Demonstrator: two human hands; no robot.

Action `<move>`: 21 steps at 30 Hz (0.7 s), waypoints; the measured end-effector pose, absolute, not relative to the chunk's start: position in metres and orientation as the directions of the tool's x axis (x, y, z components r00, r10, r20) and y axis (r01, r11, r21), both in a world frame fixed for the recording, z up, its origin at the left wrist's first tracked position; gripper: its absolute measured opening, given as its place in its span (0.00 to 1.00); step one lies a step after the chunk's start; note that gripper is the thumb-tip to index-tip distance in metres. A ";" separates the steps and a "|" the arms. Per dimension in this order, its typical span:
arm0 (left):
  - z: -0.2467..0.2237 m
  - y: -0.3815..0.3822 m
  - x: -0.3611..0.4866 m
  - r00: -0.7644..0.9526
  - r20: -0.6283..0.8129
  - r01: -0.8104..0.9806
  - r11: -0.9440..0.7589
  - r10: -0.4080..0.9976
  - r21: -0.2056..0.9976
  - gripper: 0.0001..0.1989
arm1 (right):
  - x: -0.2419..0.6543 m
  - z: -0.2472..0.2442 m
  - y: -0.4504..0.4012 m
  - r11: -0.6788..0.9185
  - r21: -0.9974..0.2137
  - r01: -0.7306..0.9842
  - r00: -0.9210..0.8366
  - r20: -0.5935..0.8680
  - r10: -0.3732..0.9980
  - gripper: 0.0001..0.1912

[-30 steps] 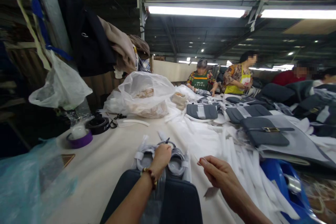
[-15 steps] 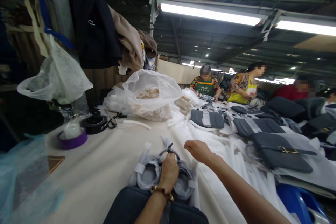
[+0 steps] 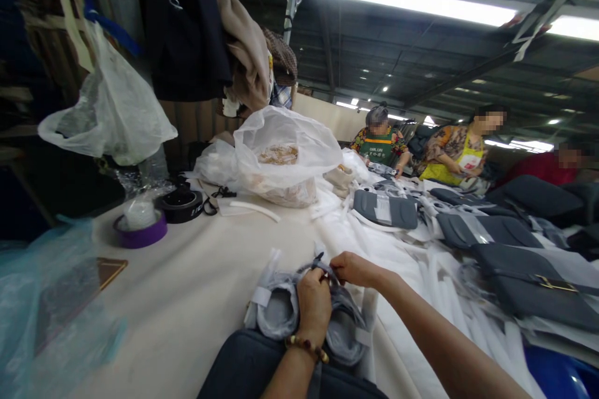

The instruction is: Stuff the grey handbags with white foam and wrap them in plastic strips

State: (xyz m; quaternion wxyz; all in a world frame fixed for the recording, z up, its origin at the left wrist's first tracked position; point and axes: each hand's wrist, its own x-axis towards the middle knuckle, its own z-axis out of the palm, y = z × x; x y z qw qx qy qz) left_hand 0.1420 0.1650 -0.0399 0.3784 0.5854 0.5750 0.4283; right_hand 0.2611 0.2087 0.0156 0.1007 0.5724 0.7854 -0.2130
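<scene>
A dark grey-blue bag [image 3: 253, 365] lies at the near edge of my view. Beyond its top are two rolled strap loops, a left one [image 3: 277, 318] and a right one [image 3: 347, 340], both wrapped in whitish film. My left hand [image 3: 314, 300], with a beaded bracelet on the wrist, is closed on the dark handle [image 3: 306, 267] between the loops. My right hand [image 3: 354, 269] reaches in from the right with its fingers pinched against the handle's right side. What sits between those fingertips is too small to make out.
Purple tape [image 3: 140, 230] and black tape [image 3: 181, 204] are at the left, near a clear plastic bag [image 3: 285, 137]. Grey bags [image 3: 533, 280] and white foam rods [image 3: 482, 305] crowd the right. Several co-workers, one in a green apron [image 3: 378, 151], are farther back.
My right hand has moved in to the handle, where its fingertips now meet it beside my left hand. My left hand keeps its hold. The view has shifted slightly.
</scene>
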 end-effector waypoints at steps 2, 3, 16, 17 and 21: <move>-0.040 0.164 0.142 -0.052 0.090 0.328 -0.068 0.995 0.942 0.12 | 0.261 0.021 0.206 0.270 -0.174 0.947 -0.317 -0.380 0.869 0.08; -0.039 0.163 0.142 -0.063 0.103 0.317 -0.078 0.993 0.945 0.11 | 0.261 0.024 0.204 0.280 -0.145 0.949 -0.314 -0.360 0.879 0.07; -0.020 0.148 0.131 -0.085 0.187 0.029 -0.185 0.979 0.982 0.05 | 0.255 0.046 0.179 0.323 0.171 0.931 -0.295 -0.167 0.941 0.21; -0.021 0.148 0.130 -0.069 0.162 -0.021 -0.163 0.984 0.986 0.05 | 0.254 0.048 0.178 0.326 0.186 0.927 -0.297 -0.170 0.940 0.19; -0.023 0.147 0.127 0.002 0.063 -0.234 -0.061 0.998 0.970 0.09 | 0.251 0.059 0.176 0.351 0.206 0.913 -0.315 -0.191 0.930 0.16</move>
